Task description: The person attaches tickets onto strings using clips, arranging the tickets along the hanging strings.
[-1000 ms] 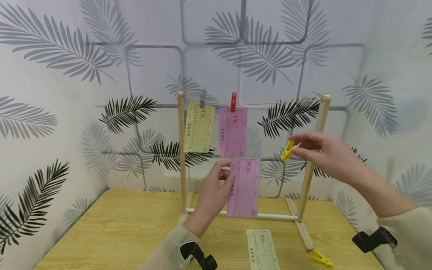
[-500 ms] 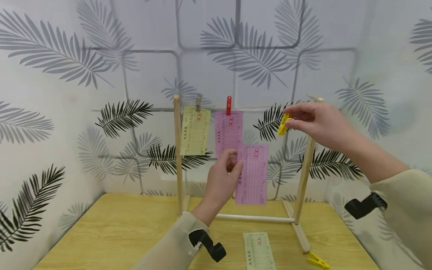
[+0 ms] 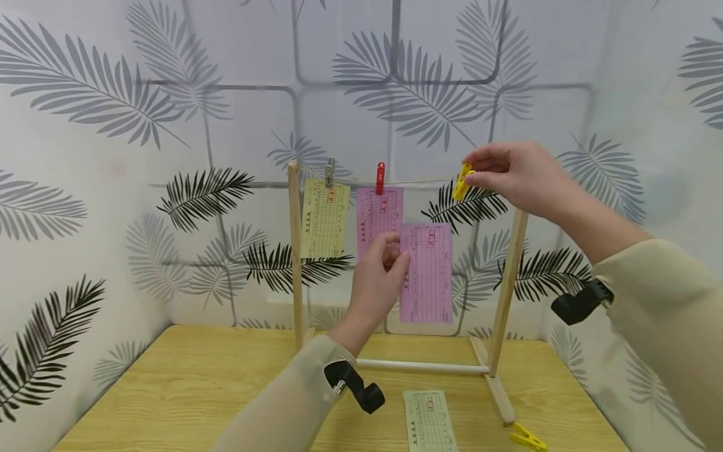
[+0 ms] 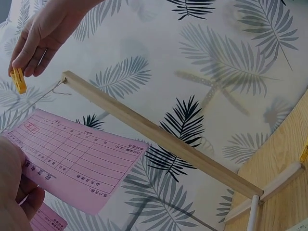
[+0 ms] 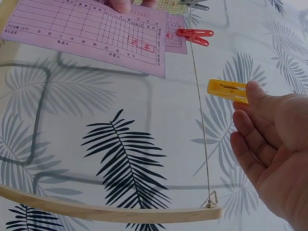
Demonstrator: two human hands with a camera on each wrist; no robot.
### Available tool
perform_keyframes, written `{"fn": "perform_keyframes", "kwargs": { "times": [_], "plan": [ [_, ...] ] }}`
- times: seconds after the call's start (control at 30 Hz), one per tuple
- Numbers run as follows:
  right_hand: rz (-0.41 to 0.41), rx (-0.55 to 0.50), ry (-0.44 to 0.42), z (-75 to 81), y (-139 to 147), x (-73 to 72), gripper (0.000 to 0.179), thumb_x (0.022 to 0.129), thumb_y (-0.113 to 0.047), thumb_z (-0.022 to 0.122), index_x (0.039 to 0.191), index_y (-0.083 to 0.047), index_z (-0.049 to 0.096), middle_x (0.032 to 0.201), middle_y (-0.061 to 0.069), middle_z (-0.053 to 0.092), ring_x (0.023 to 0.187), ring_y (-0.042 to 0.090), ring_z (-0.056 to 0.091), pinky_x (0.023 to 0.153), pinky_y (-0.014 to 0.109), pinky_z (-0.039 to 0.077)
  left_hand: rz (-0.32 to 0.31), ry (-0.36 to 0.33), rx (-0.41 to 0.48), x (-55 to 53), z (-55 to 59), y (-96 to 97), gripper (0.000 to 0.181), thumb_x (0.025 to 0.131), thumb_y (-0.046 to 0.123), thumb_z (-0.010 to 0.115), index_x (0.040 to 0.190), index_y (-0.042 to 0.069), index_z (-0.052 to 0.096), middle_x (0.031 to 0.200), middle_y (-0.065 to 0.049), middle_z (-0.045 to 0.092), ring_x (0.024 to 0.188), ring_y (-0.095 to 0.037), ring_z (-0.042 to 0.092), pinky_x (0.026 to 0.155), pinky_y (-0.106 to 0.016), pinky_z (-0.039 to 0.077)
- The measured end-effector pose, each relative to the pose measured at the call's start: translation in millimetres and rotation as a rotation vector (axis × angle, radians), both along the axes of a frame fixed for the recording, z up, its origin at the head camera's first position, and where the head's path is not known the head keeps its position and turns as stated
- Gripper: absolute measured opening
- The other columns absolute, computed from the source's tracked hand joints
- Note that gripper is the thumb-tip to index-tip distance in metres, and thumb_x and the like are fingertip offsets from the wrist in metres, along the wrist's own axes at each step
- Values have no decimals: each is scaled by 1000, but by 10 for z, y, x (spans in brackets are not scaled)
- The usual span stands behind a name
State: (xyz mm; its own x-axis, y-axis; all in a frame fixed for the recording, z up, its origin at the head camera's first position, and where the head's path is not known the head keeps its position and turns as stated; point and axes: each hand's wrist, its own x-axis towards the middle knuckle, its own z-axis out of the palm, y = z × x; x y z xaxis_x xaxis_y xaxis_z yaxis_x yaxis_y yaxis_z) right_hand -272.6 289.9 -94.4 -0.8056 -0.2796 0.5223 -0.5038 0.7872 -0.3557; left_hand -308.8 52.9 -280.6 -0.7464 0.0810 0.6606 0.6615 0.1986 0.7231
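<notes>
My left hand (image 3: 380, 279) pinches the left edge of a pink printed form (image 3: 427, 276), held upright just below the string (image 5: 201, 115). In the head view this form overlaps the edge of another pink form (image 3: 373, 213), which hangs under a red clothespin (image 3: 381, 178). Between thumb and fingers my right hand (image 3: 519, 176) pinches a yellow clothespin (image 3: 462, 182) close to the string. The right wrist view shows that clothespin (image 5: 227, 89) beside the string, apart from it.
A yellow form (image 3: 326, 220) hangs at the left under a grey clip (image 3: 330, 172). The string runs between the posts of a wooden frame (image 3: 508, 295) on the table (image 3: 226, 376). A pale green form (image 3: 430, 420) and another yellow clothespin (image 3: 528, 437) lie in front.
Both hands have risen. The left hand has carried the pink form up and slightly right, and the right hand has brought the yellow clothespin up and left to the string.
</notes>
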Motion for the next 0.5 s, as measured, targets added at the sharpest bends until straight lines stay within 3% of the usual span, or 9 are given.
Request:
{"fn": "perform_keyframes", "kwargs": {
  "times": [0.07,0.3,0.5],
  "plan": [
    [-3,5,1,38,-18,-33,39,110,-24,73,143,-3,70,133,18,76,123,33,71,103,48,54,3,0,-4,-29,19,-1,28,110,12,70,137,8,65,97,-3,74,82,-15,64,72,-28,56],
    [5,15,42,110,-47,-177,37,109,-21,73,139,1,71,130,21,76,120,37,71,98,39,55,-30,-1,-4,-120,87,33,31,111,12,69,141,9,64,97,-2,73,82,-15,63,71,-28,54],
    [1,31,66,151,-120,-247,34,109,-19,73,137,1,72,129,22,76,119,38,71,103,53,54,-38,3,4,-170,171,88,32,111,12,69,142,10,64,97,-2,73,83,-14,62,71,-28,53]
  ]
}}
